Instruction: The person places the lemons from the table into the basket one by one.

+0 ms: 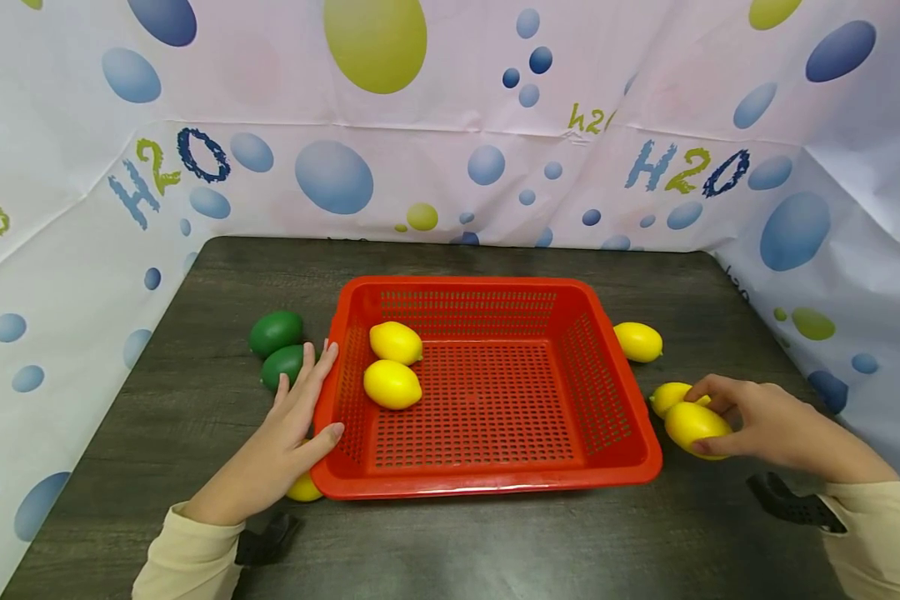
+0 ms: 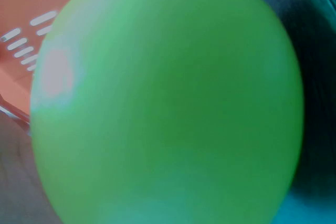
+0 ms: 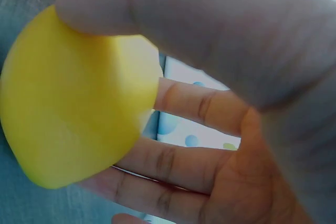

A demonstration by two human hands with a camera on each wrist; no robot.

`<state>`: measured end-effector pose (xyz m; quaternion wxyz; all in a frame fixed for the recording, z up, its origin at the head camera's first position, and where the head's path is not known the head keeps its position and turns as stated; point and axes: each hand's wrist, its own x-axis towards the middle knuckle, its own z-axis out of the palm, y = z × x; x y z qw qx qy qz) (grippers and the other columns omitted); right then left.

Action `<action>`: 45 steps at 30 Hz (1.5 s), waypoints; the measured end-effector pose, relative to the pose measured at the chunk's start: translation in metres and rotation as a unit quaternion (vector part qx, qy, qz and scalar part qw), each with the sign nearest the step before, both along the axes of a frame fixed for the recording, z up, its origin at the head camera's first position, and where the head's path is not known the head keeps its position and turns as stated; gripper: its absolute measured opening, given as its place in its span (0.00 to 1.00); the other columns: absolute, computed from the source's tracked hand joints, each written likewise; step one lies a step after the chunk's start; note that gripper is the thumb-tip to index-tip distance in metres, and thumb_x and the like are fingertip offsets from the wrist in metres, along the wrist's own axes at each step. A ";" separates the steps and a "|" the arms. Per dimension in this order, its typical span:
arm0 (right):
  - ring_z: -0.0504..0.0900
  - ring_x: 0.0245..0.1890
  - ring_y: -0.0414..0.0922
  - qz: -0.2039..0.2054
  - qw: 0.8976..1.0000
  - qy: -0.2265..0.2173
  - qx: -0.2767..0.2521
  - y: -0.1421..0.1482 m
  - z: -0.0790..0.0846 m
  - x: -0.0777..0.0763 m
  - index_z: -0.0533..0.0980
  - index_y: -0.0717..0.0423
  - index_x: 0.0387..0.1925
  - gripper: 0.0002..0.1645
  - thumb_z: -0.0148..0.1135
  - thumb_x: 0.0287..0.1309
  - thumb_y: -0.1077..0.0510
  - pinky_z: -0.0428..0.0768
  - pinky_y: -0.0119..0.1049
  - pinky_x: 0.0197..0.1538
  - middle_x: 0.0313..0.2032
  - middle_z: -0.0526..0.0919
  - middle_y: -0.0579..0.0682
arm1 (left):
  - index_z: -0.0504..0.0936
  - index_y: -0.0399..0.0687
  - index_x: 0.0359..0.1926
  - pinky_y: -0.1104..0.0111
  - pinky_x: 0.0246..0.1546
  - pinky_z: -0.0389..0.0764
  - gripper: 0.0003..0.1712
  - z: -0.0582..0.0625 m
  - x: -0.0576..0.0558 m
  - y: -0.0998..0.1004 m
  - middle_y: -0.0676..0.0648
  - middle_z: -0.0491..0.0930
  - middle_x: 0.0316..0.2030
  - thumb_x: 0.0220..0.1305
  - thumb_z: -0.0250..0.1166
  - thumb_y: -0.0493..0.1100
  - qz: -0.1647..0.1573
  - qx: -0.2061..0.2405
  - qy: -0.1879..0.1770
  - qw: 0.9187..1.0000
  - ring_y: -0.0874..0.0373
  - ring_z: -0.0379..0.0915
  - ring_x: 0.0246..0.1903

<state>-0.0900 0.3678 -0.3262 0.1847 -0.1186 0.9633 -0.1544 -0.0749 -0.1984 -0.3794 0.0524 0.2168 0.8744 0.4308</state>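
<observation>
Just beyond the right edge of the red basket [image 1: 487, 486], the right hand [image 1: 776, 423] pinched a lemon [image 1: 696, 427], long axis slanting near-right; the left hand [image 1: 273, 458], splayed, touched the left edge.

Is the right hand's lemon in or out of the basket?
Out: the right hand holds the lemon right of the red basket.

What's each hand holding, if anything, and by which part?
The right hand holds a lemon, thumb on its near side, fingers opposite. The left hand grips nothing, touching the basket's left rim.
</observation>
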 end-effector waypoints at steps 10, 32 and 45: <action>0.80 0.33 0.37 0.007 0.999 0.028 0.014 0.004 0.016 -0.002 0.77 0.55 0.53 0.33 0.80 0.52 0.45 0.77 0.33 0.30 0.38 0.86 0.44 | 0.33 0.63 0.84 0.37 0.73 0.23 0.48 0.001 0.000 0.000 0.46 0.27 0.82 0.78 0.56 0.46 0.000 -0.003 -0.001 1.000 0.42 0.18 0.80; 0.81 0.32 0.37 0.046 0.998 0.031 0.041 0.000 0.037 -0.025 0.77 0.55 0.54 0.37 0.82 0.47 0.43 0.78 0.35 0.33 0.38 0.87 0.41 | 0.33 0.63 0.84 0.37 0.72 0.23 0.48 0.001 0.000 0.000 0.46 0.28 0.82 0.78 0.56 0.47 -0.003 -0.006 0.002 1.000 0.43 0.18 0.80; 0.80 0.31 0.37 0.059 0.995 0.057 0.048 -0.012 0.058 -0.038 0.77 0.56 0.54 0.37 0.83 0.46 0.45 0.77 0.34 0.31 0.39 0.88 0.43 | 0.34 0.62 0.84 0.38 0.73 0.24 0.49 0.004 -0.001 0.000 0.45 0.29 0.82 0.78 0.57 0.47 0.000 -0.013 0.005 1.000 0.43 0.18 0.80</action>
